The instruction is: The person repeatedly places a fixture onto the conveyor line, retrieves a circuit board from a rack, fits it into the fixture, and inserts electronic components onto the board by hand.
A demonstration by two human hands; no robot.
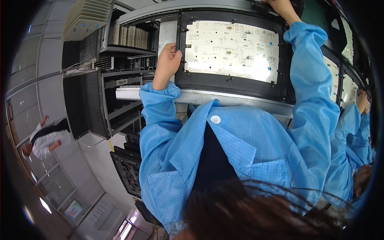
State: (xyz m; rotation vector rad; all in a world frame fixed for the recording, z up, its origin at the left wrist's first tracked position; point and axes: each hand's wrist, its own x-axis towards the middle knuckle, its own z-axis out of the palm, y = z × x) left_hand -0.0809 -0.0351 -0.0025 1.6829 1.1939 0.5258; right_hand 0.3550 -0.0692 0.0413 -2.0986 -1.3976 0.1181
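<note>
In front of me lies a black carrier frame (236, 83) with a white printed circuit panel (224, 46) set in it. The panel bears several small yellow, blue and silver parts, and black clips stand around its rim. My left hand (168, 62) is at the frame's left edge, its fingers curled closed against that edge. Stretched past the frame's far right corner, my right hand (281, 7) is beside a dark object at the top of the view. Its fingertips are partly cut off there, so what they touch is hidden.
A metal rail (236, 96) runs along the near side of the frame. More panels in frames (332, 78) continue to the right, where a co-worker's hand (362, 102) rests. Left are racks (132, 34) holding boards and a stack of beige trays (88, 18). Another person (42, 142) stands far left.
</note>
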